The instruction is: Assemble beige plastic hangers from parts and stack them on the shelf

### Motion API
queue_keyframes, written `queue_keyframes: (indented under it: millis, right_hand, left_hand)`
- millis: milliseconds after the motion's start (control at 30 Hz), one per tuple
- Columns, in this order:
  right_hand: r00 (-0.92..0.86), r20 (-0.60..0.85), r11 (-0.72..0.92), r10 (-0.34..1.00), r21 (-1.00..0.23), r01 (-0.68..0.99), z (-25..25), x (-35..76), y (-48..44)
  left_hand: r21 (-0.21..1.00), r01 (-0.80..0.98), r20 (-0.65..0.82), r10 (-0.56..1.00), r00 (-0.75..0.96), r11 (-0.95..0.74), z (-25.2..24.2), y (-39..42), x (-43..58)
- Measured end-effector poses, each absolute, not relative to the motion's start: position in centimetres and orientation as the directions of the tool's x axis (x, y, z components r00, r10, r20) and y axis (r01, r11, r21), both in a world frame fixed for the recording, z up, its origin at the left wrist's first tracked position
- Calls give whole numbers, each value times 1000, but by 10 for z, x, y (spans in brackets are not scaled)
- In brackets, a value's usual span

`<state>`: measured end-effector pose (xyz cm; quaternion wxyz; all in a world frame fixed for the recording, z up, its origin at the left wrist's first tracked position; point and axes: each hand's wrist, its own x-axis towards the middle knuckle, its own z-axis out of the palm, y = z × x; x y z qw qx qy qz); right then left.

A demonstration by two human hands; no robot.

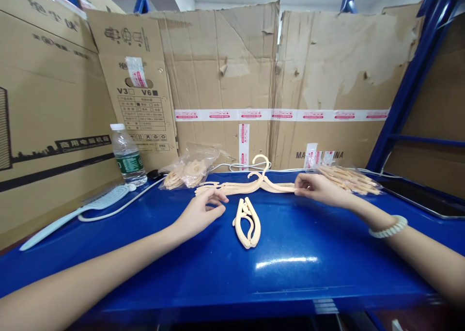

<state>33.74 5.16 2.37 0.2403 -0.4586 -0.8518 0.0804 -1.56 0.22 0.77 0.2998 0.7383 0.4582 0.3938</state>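
A small pile of unfolded cream plastic clothes hangers (241, 190) lies across the back of the blue table, with more than one hook showing. At its right end, my right hand (321, 189) pinches the tip of a hanger arm between thumb and fingers. My left hand (201, 211) hovers by the pile's left end, thumb and fingers apart, holding nothing; whether its fingertips touch a hanger I cannot tell. In front of the pile, between both hands, a folded cream hanger (256, 230) lies with its hook tucked inside its arms.
Clear bags of cream pieces lie at the back left (194, 171) and back right (348, 180). To the left are a water bottle (128, 157), a pale hairbrush (98, 201) and a white cable (119, 213). A dark tablet-like device (425, 197) rests far right. Cardboard walls (221, 88) stand behind.
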Motion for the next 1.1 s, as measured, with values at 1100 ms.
queue_keyframes:
  millis: [1100]
  right_hand:
    - [-597,589,701,545,72,710,26,300,15]
  left_hand:
    - [896,287,305,939,158,-339,14,-15,-6]
